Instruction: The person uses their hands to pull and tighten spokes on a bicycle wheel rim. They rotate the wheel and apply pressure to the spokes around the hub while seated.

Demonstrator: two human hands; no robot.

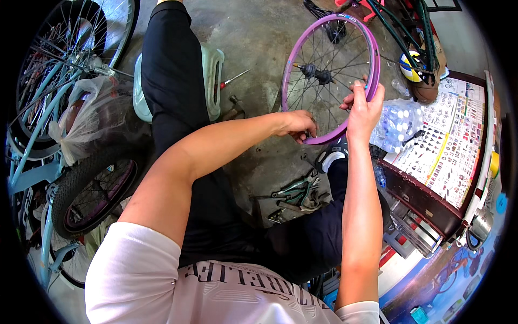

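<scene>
A bare bicycle wheel (376,59) with a purple rim, dark spokes and a black hub stands tilted in front of me; no tyre is on it. My right hand (367,110) grips the rim at its right side, its fingers reaching inside among the spokes. At the lower left of the rim, my left hand (298,125) is closed with its fingertips pressed at the rim's inner edge. A small dark bit shows at those fingertips, too small to name. Both forearms are bare.
Pliers and other tools (297,191) lie on the floor near my foot. A screwdriver (236,79) lies beside a pale green stool (214,81). Bicycles and a loose tyre (81,189) crowd the left. Wrapped bottles (398,124) stand beside a chart-topped table (448,135) at right.
</scene>
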